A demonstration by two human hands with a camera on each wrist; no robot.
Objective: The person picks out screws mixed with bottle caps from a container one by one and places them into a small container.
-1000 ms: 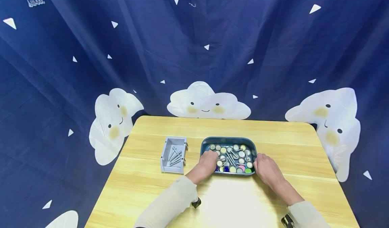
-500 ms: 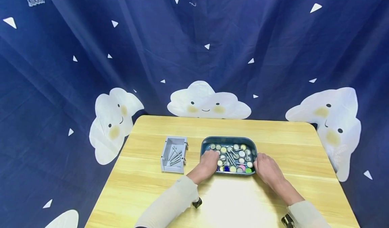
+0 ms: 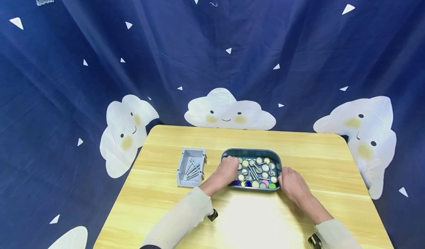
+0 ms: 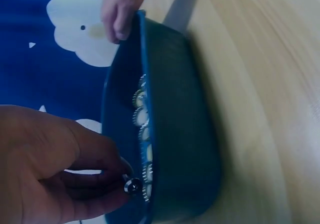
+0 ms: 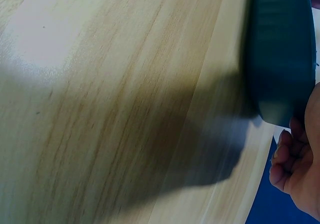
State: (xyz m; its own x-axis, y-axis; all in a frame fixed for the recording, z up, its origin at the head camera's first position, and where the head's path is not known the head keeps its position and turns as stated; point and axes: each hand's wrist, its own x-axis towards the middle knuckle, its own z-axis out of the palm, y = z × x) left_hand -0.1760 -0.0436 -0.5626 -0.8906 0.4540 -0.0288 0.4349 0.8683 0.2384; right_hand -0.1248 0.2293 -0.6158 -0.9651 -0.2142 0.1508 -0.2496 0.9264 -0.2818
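Note:
A dark teal tray [image 3: 251, 153] holds a mix of bottle caps [image 3: 245, 163] and silver bolts [image 3: 253, 173]. My left hand [image 3: 228, 170] is over the tray's left end. In the left wrist view its thumb and fingers pinch a small metal bolt [image 4: 132, 186], whose round end points out beside the rim; the rest of it is mostly hidden by the fingers. With curled fingers, my right hand [image 3: 293, 184] grips the rim at the tray's right end. To the left stands a grey open-front bin [image 3: 180, 168] with several bolts [image 3: 193, 170] lying inside.
Both containers stand on a light wooden table [image 3: 159, 201]. Behind its far edge hangs a dark blue curtain [image 3: 252, 64] with white clouds. Table surface lies between the bin and the tray, and in front of both.
My left hand has risen a little within the tray's left end, uncovering caps along the near side. The right hand stays at the rim. The head view has shifted slightly.

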